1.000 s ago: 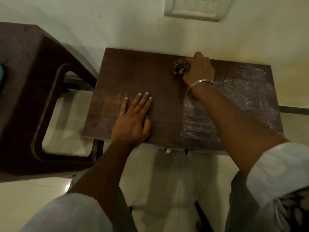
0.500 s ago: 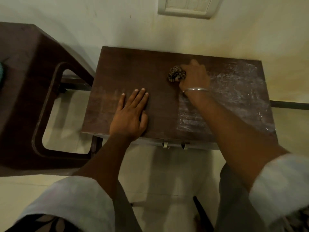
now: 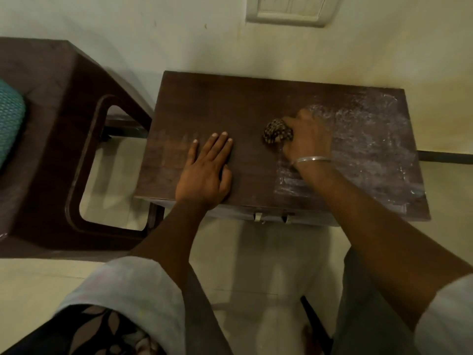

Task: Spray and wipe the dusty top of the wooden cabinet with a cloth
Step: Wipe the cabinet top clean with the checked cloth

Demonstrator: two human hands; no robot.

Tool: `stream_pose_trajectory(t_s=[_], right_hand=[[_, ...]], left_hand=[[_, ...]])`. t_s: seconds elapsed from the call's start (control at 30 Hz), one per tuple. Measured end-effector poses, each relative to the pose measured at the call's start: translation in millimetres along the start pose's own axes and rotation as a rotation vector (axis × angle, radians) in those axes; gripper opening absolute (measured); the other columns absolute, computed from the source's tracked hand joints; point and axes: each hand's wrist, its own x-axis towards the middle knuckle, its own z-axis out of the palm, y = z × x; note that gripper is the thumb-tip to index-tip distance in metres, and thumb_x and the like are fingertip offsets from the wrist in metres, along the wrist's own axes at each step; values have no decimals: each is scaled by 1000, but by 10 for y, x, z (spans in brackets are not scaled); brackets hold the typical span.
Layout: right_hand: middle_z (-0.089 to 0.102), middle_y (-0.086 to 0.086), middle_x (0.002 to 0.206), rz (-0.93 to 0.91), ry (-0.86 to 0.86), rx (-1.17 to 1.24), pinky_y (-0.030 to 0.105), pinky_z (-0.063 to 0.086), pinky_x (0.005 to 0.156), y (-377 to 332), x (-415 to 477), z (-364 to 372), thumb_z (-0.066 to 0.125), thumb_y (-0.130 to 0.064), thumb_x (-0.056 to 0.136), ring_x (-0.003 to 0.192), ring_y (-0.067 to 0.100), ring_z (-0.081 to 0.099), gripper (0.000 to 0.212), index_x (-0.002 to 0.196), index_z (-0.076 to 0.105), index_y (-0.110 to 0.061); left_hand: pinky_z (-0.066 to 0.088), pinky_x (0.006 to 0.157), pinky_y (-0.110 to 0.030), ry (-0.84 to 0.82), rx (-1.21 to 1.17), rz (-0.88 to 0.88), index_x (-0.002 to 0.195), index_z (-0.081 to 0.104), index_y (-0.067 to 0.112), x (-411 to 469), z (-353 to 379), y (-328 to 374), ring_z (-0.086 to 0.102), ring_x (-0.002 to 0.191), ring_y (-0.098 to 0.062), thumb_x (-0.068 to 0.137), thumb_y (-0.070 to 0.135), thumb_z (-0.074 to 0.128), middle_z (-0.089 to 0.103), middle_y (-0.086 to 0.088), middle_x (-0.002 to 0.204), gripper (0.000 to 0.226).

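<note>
Pale wall runs behind everything, with a white switch plate set into it near the top edge. Against that wall stands the wooden cabinet, and I look down on its dark brown top. Its left half is clean and dark; the right half carries a whitish, streaky film that spreads from the middle toward the right edge and down to the front edge.

My left hand lies flat on the cleaner part, palm down near the front edge, its fingers stretched out and close together, gripping nothing.

My right hand is further back, at the border between the clean wood and the film. Its fingers are curled tight around a bunched, dark patterned cloth, which pokes out on the left side of the hand and presses on the cabinet top. A thin metal bangle sits on that wrist.

Both my forearms are bare, with light sleeves pushed up. To the left of the cabinet stands a dark wooden chair with a teal cushion at the frame edge. Below, the floor is pale tile
</note>
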Motion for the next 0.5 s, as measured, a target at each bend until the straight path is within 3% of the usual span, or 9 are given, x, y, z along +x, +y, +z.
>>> stream_pose_trajectory(t_s=[0.2,0.33,0.4,0.5], right_hand=[[50,12,122,62,-38,21,43,48,88,-38,254,-62,69,-16,80,113,36,51,46,125,62,-22],[52,13,118,63,-22,39,37,46,85,-87,-11,-14,71,-13,76,110,34,51,44,120,64,-19],[53,11,117,27,15,31,37,47,83,-80,-271,16,72,-12,75,108,32,53,45,118,64,-19],[52,9,118,9,-2,9,40,49,83,-33,-193,-28,70,-13,77,109,34,53,46,121,63,-23]], left_hand=[[8,126,-52,-38,53,-12,159,30,15,-12,-60,71,16,156,-18,99,37,23,26,-3,167,64],[3,126,-54,-108,84,-81,160,21,8,-13,-49,259,7,157,-26,99,45,15,16,-10,169,72],[6,126,-54,-122,99,-20,158,24,2,-35,3,405,9,156,-34,100,49,17,18,-17,167,75],[12,127,-49,-110,134,139,156,30,0,-33,37,441,18,155,-30,101,46,22,27,-19,164,72]])
